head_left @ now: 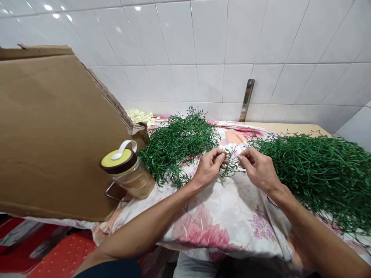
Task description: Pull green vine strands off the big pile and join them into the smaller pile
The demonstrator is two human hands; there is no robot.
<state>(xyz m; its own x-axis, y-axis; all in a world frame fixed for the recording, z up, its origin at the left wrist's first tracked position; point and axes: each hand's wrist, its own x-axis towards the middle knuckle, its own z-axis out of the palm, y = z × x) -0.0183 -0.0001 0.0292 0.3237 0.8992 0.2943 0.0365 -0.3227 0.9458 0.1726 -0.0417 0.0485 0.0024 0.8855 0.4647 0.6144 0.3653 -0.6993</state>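
Observation:
Thin green artificial stems (231,164) with tiny buds lie between my two hands at the middle of the table. My left hand (211,165) is closed in a pinch on some of these stems. Opposite it, my right hand (259,168) is pinched too, its thumb and forefinger at the stems' right end; what exactly sits between them is too small to make out. A loose heap of green stems (179,139) spreads behind and left of my left hand. To the right of my right hand lies a larger, denser pile of green stems (327,173).
A clear jar (136,179) with a yellow and brown lid stands at the left, beside a big cardboard box (55,131). Pale yellow pieces (140,116) lie behind. A metal bar (247,100) leans on the tiled wall. Floral cloth (203,227) covers the table; a red stool (63,256) is below.

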